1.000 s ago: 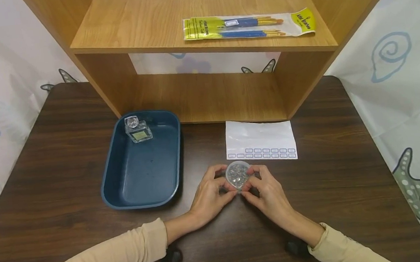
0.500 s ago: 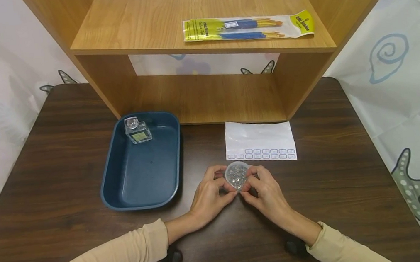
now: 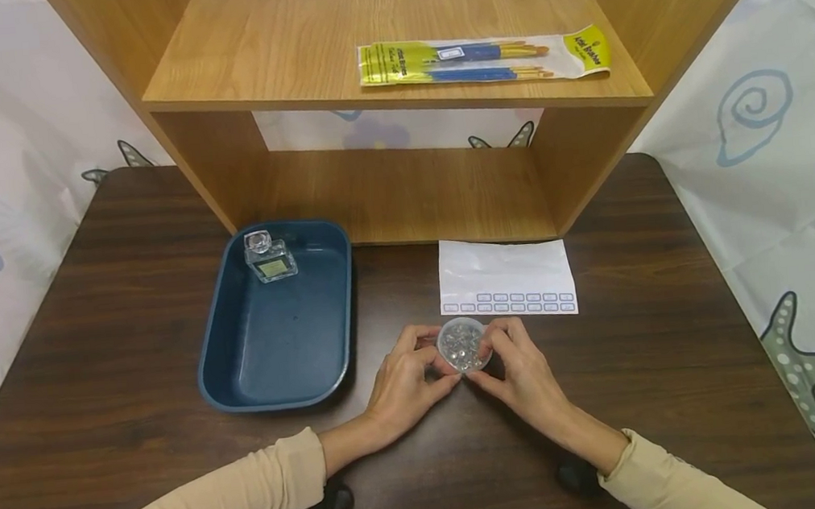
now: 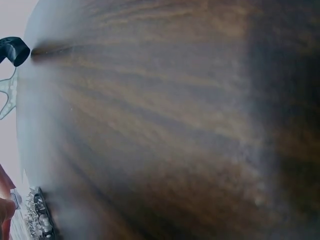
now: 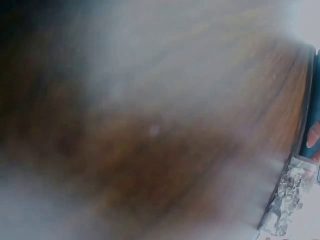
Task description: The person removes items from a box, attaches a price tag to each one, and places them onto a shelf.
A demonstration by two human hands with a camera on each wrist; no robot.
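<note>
A small round clear tub [image 3: 461,345] full of shiny silvery pieces rests on the dark wooden table, between both hands. My left hand [image 3: 407,380] curls around its left side, with the thumb at the front rim. From the right, my right hand [image 3: 523,374] has its thumb at the front rim and its bent fingers over the right edge. In the left wrist view the tub [image 4: 40,215] shows in the lower left corner. The right wrist view catches the tub [image 5: 287,200] at its lower right, with a fingertip [image 5: 313,135] above it.
A blue tray [image 3: 291,337] stands left of the hands, holding a glass perfume bottle [image 3: 271,257]. Behind the tub lies a white label sheet [image 3: 505,266]. A wooden shelf unit [image 3: 394,98] rises at the back, with packaged paintbrushes [image 3: 483,60] on its upper board.
The fingers of my right hand have shifted up and inward over the tub's right edge. My left hand stays in place around it. The head view has tilted slightly.
</note>
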